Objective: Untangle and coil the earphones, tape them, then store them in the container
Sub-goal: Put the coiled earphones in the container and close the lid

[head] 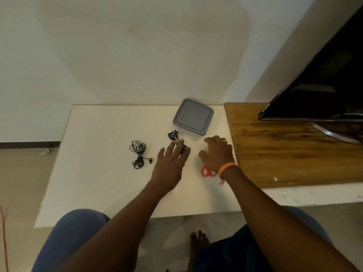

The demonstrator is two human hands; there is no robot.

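Two bundles of black earphones lie on the white table [98, 183]. One coiled bundle [138, 154] sits to the left, away from both hands. The other earphone bundle [173, 136] lies under the straight fingertips of my left hand [170, 165], partly hidden by them. A grey square container [193, 116] with its lid on stands just behind that bundle. My right hand [218, 152], with an orange wristband, hovers over the table right of the bundle, fingers loosely bent, and I cannot see anything in it. Red-handled scissors [207, 171] lie partly under that wrist.
A wooden board [275, 150] adjoins the table on the right and carries a dark screen [324, 85] on a metal stand. A wall stands close behind the table. My knees and a bare foot are below the front edge.
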